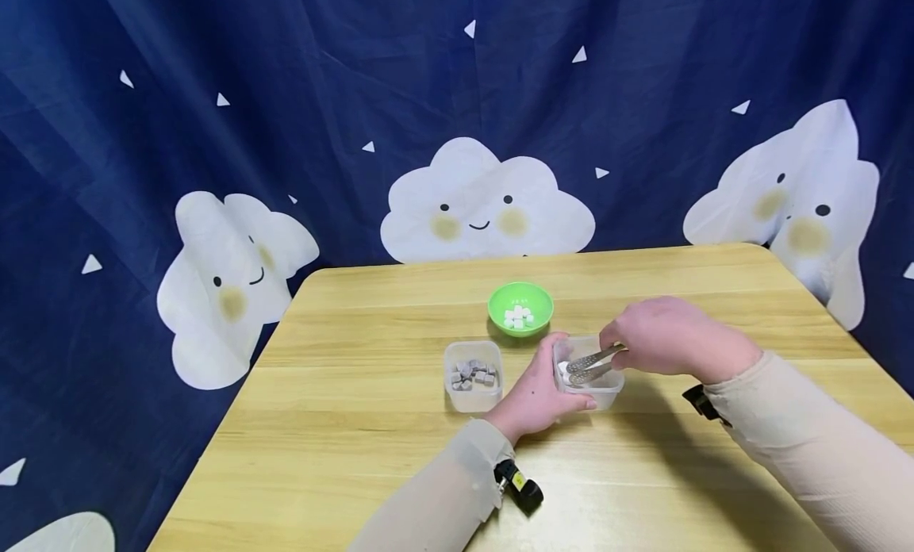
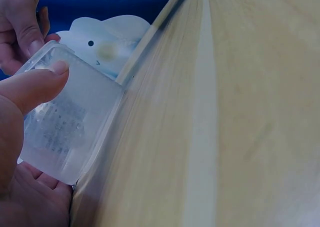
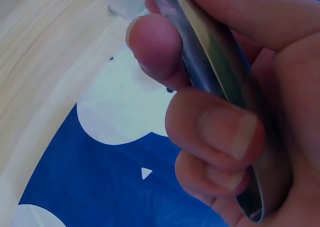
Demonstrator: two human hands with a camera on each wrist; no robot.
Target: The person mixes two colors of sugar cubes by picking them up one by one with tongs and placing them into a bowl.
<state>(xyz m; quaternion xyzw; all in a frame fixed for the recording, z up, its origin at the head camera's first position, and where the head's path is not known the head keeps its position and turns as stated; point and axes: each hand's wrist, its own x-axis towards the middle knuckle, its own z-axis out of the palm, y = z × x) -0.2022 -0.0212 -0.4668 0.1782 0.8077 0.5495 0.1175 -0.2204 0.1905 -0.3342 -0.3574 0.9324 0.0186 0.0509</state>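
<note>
My left hand [image 1: 531, 397] grips a clear plastic container [image 1: 608, 398] on the table, its thumb along the near wall and its fingers at the left side. The left wrist view shows that thumb [image 2: 47, 84] pressed on the container's wall. Metal tongs [image 1: 593, 365] are in my right hand [image 1: 664, 338], their perforated tips down inside this container. White pieces [image 1: 564, 369] show at the tips; whether one is pinched I cannot tell. In the right wrist view my curled fingers [image 3: 215, 127] hold the tongs' handle.
Left of the gripped container stands a second clear container [image 1: 474, 403] with several grey cubes [image 1: 474, 375]. Behind them is a green bowl [image 1: 521, 290] holding several white cubes [image 1: 518, 318]. The wooden table [image 1: 343, 425] ends at a dark blue cloud-patterned curtain [image 1: 321, 100].
</note>
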